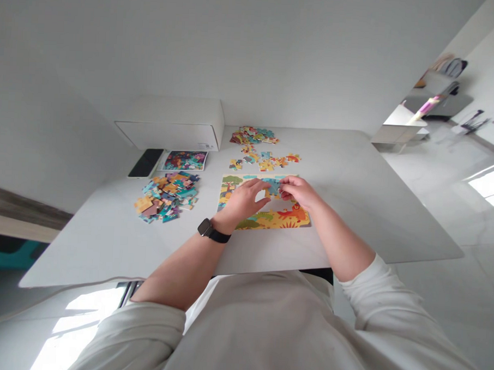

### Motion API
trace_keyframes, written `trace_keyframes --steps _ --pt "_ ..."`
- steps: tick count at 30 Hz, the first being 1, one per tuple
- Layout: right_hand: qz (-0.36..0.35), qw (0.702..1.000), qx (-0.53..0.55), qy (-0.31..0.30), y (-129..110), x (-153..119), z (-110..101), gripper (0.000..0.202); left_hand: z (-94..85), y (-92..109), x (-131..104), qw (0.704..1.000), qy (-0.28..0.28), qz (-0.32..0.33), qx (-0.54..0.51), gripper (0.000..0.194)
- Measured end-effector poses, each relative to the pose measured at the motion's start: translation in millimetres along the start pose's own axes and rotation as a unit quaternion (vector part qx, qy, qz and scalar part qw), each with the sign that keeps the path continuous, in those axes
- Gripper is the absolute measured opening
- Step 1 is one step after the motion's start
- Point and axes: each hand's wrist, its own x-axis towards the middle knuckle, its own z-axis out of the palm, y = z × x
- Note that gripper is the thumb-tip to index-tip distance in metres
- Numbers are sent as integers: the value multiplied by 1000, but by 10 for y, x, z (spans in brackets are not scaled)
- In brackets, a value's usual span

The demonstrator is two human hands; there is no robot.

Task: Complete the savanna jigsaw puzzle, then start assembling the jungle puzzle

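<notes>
A partly assembled animal puzzle (295,215) lies on the table, with a gap near its middle. My left hand (246,198) rests over its left part, thumb apart from the fingers and nothing visible between them. At its upper right, my right hand (299,190) has thumb and fingers pinched together beside a blue puzzle section (272,186); whatever they hold is too small to make out. Several loose pieces (266,165) lie just beyond the puzzle, and a heap of matching pieces (255,135) sits behind them.
A larger heap of darker pieces (168,197) lies at the left. Behind it are a puzzle picture card (186,160), a black phone (146,163) and a white box (167,135) against the wall. The white table (372,212) has its right edge beyond my right arm.
</notes>
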Motion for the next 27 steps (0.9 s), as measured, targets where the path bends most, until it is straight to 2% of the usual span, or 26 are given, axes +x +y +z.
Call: trace_keyframes --steps 5,9,12,15,20,23,27 --pt "11 997 -75 0 37 21 -72 15 60 -75 -7 999 -31 -37 -8 31" --pt "-31 980 -189 45 76 54 -201 15 118 -138 -6 994 -53 -94 4 31" --pt "-79 957 -274 62 84 51 -254 13 151 -152 20 992 -40 -116 3 29" --pt "-127 928 -347 52 74 6 -212 13 185 -152 67 992 -32 -122 11 27" --pt "-147 886 -440 9 54 -100 -35 22 241 -163 122 993 -38 -101 50 26" --pt "-163 858 -487 14 62 -121 34 26 260 -166 125 991 -41 -95 80 27" --pt "-172 837 -520 19 91 -92 78 29 283 -168 121 990 -36 -82 106 26"
